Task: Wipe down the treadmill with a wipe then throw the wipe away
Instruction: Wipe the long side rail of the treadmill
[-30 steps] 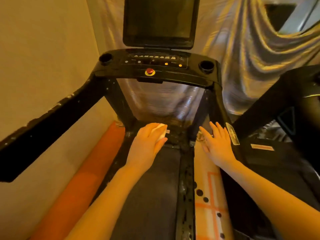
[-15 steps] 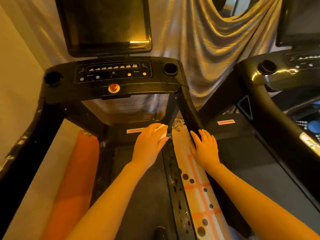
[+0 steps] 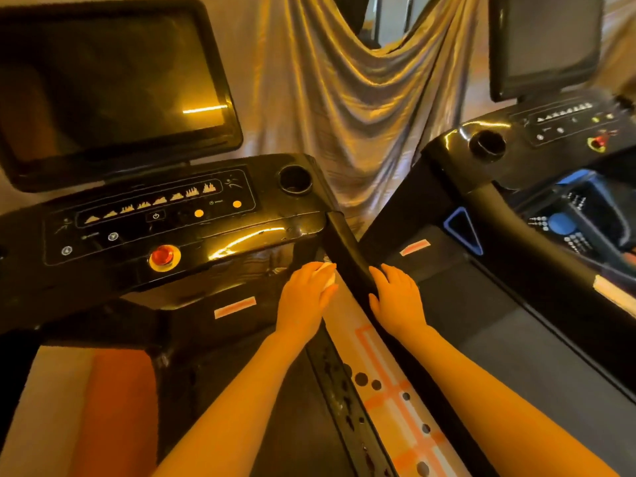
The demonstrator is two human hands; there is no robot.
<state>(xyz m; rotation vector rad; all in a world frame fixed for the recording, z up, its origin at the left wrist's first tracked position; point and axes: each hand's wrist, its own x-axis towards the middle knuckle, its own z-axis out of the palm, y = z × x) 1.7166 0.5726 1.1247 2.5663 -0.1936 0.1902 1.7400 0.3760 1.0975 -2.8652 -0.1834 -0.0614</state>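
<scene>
A black treadmill (image 3: 261, 235) fills the left half of the view, with a dark screen, a button console and a red stop knob. My left hand (image 3: 304, 297) presses a white wipe (image 3: 328, 275) down at the front right corner of the deck, beside the base of the right upright; most of the wipe is hidden under my fingers. My right hand (image 3: 395, 294) rests flat with straight fingers on the lower part of that slanted upright (image 3: 347, 256). The treadmill's side rail (image 3: 337, 383) runs down between my forearms.
A second black treadmill (image 3: 516, 160) stands close on the right, its belt under my right forearm. A pale floor strip with orange lines (image 3: 389, 394) runs between the two machines. A silvery curtain (image 3: 344, 80) hangs behind. An orange band (image 3: 117, 407) lies at the lower left.
The view has swung right and closer to the console. My left hand with the wipe slid right, from the deck's front middle to its right corner. My right hand stays by the upright.
</scene>
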